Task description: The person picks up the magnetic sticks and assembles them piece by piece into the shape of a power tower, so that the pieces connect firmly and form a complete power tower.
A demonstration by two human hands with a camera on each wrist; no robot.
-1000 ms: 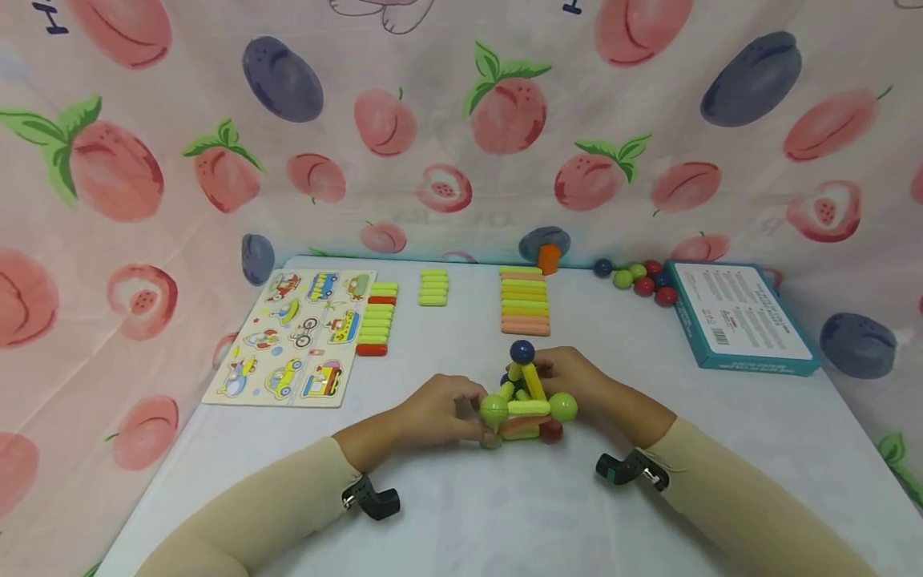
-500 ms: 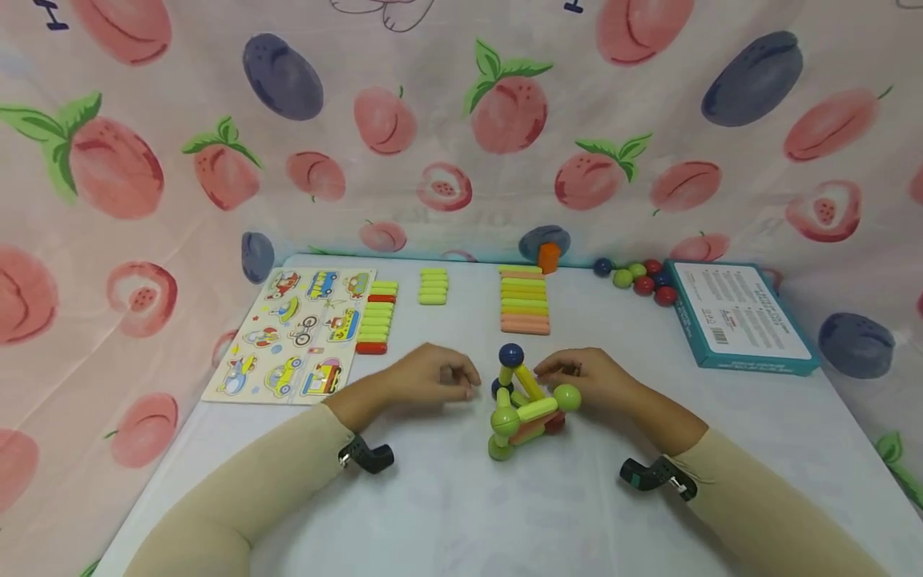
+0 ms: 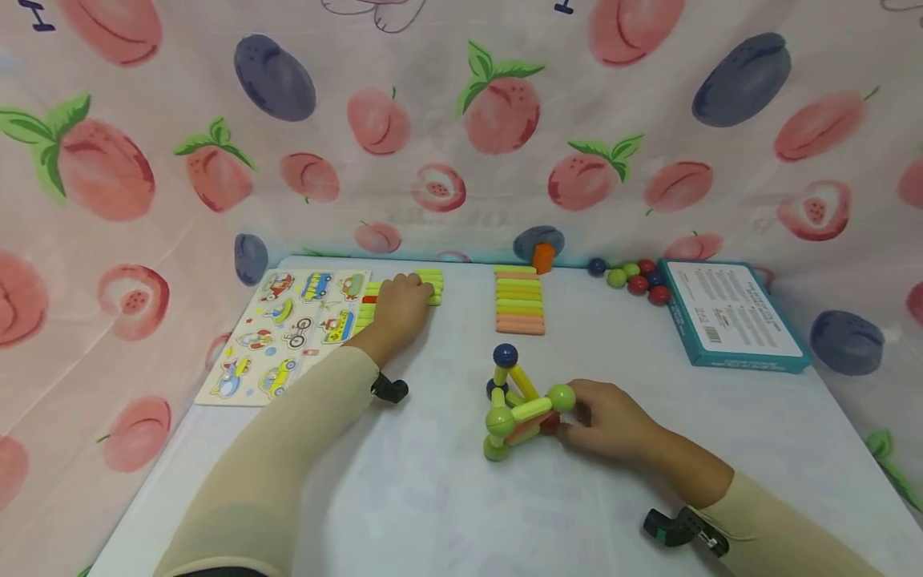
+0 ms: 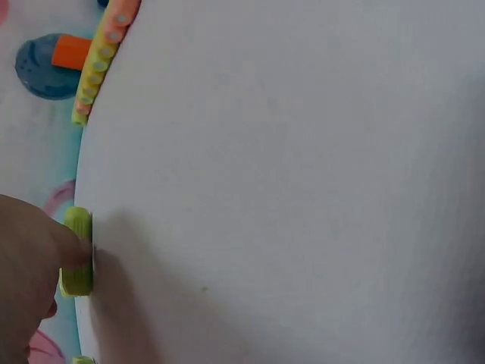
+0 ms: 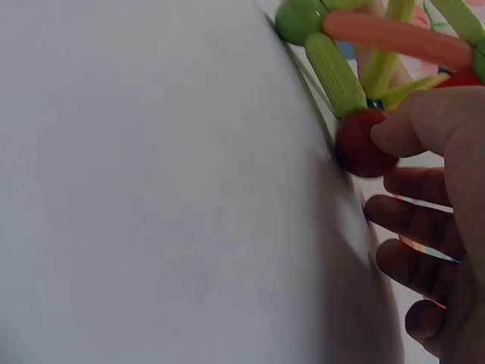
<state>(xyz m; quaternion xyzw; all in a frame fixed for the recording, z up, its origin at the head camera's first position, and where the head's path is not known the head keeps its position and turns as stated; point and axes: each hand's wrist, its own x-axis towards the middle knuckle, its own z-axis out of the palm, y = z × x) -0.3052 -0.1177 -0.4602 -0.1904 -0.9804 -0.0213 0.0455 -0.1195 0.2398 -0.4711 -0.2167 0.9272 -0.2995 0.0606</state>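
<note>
A ball-and-stick structure (image 3: 532, 409) of coloured balls and rods stands on the white table, topped by a dark blue ball (image 3: 505, 355). My right hand (image 3: 613, 421) holds its right side; in the right wrist view the thumb (image 5: 398, 136) presses on the red ball (image 5: 364, 148) at its base and the other fingers are curled. My left hand (image 3: 400, 308) reaches to the short green sticks (image 3: 434, 280) at the back left. In the left wrist view its thumb touches the green sticks (image 4: 77, 220). Its other fingertips are hidden, so I cannot see whether it pinches one.
A picture puzzle board (image 3: 288, 340) lies at left, partly under the left arm. Longer yellow, green and pink sticks (image 3: 520, 300) form a row at back centre. Loose balls (image 3: 638, 285) sit beside a teal box (image 3: 735, 316). An orange piece (image 3: 543, 258) stands at the back edge.
My left hand let go of the structure, then moved back and left to the short green sticks. My right hand shifted forward towards me, to the structure's right side. The structure turned slightly.
</note>
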